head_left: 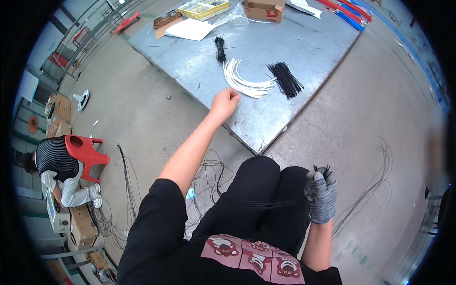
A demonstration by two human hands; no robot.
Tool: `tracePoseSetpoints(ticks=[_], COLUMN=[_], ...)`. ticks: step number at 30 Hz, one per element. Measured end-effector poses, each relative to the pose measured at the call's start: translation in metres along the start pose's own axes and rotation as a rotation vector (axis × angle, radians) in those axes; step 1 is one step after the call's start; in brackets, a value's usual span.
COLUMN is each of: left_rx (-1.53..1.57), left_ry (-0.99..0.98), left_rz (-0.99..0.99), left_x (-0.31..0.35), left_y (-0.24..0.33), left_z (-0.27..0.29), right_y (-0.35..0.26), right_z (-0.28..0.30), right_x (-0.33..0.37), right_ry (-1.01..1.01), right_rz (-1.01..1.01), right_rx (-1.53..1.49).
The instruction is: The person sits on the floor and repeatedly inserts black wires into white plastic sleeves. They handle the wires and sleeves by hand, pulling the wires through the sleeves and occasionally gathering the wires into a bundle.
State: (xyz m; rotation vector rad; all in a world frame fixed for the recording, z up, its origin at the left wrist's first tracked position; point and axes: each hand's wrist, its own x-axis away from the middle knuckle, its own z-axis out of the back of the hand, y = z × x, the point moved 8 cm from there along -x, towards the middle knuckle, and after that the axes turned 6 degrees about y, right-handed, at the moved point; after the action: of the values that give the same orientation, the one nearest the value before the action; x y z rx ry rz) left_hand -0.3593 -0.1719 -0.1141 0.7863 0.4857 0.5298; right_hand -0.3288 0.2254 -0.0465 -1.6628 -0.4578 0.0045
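A grey knit glove covers my right hand (322,194), which is closed around a bunch of thin black wires (266,204). Their short ends poke out above the fist, and fine strands trail left across my lap. My bare left hand (225,103) is over the near part of the metal table (260,126), its fingers pinched together; whatever they hold is too small to make out. Just beyond it lies a curved bundle of white tubes (244,85). To the right of the tubes is a pile of short black strips (286,80), and a tied black bundle (219,49) lies farther back.
Cardboard boxes (264,10), a yellow-edged tray (205,8) and white paper (191,29) occupy the table's far side, with red and blue tubes (349,12) at its right. Loose black wires (209,173) spread over the floor. Left, a person sits on a red stool (88,153).
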Motion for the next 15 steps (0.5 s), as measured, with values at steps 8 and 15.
tracePoseSetpoints(ticks=[8,15], left_rx=[-0.273,0.216], left_ry=[0.178,0.096], left_rz=[0.153,0.442], left_x=[-0.062,-0.049], left_y=[-0.012,-0.042], left_z=[-0.014,-0.014], right_y=[0.008,0.006], right_z=[-0.003,-0.019], right_x=[-0.011,-0.007], right_ry=[0.032,-0.052], right_rz=[0.009,-0.087], right_rx=[0.043,-0.140])
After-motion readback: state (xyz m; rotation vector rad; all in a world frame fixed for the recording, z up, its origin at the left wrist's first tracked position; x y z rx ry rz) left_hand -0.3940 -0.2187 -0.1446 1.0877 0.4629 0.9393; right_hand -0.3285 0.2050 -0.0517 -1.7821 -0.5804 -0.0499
